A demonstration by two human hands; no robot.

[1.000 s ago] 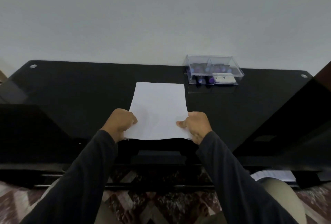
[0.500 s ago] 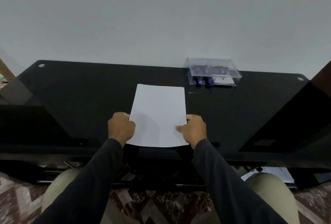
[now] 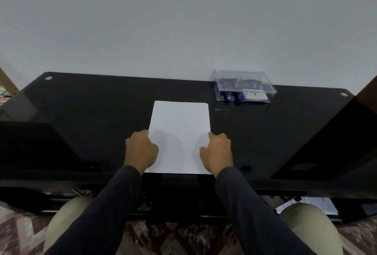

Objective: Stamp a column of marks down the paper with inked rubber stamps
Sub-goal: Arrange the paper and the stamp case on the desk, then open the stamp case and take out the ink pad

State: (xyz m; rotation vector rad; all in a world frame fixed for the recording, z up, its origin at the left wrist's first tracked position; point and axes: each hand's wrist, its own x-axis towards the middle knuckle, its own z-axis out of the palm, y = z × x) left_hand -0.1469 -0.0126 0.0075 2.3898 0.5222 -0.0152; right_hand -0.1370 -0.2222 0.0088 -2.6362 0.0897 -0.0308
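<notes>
On the black glass table [image 3: 102,116]: paper [image 3: 179,132], now laid flat and square, near edge at the table's front. Left hand [image 3: 140,150] and right hand [image 3: 217,150] rest on its sides, fingers loosely bent, no longer pinching. Positioning looks finished. Stamp box [image 3: 244,87] just beyond the far right corner; bare glass either side.

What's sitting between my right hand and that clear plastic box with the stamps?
Nothing: in the head view only bare black tabletop separates the right hand from the clear box. The paper lies to the left.

Blank white paper [image 3: 179,132] flat on table; purple stamps [image 3: 234,96] in clear box [image 3: 244,75], far right.
</notes>
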